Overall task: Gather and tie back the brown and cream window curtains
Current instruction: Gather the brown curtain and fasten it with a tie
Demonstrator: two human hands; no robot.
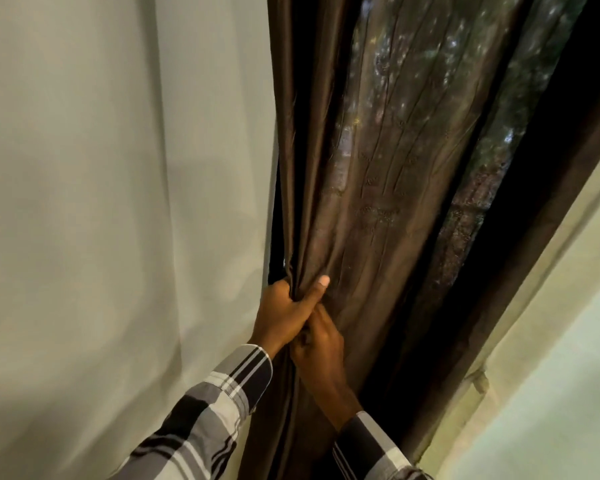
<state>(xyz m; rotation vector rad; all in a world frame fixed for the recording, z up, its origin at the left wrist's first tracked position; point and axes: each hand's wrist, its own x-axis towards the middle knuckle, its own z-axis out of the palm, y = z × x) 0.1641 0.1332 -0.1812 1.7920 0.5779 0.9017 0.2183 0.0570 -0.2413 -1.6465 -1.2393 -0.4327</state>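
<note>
A shiny brown curtain (371, 174) hangs down the middle of the view, bunched into folds. My left hand (286, 315) grips the gathered folds at its left edge, thumb up on the cloth. Just below it, my right hand (321, 355) is closed on the same bunch, touching the left hand. A cream curtain (118, 188) hangs flat on the left, next to the brown one. A thin dark gap shows between the two curtains above my left hand.
Behind the brown curtain a strip of window (492, 157) shows trees outside. A dark frame (548, 161) runs beside it. A pale wall (555, 358) with a raised trim edge fills the right side.
</note>
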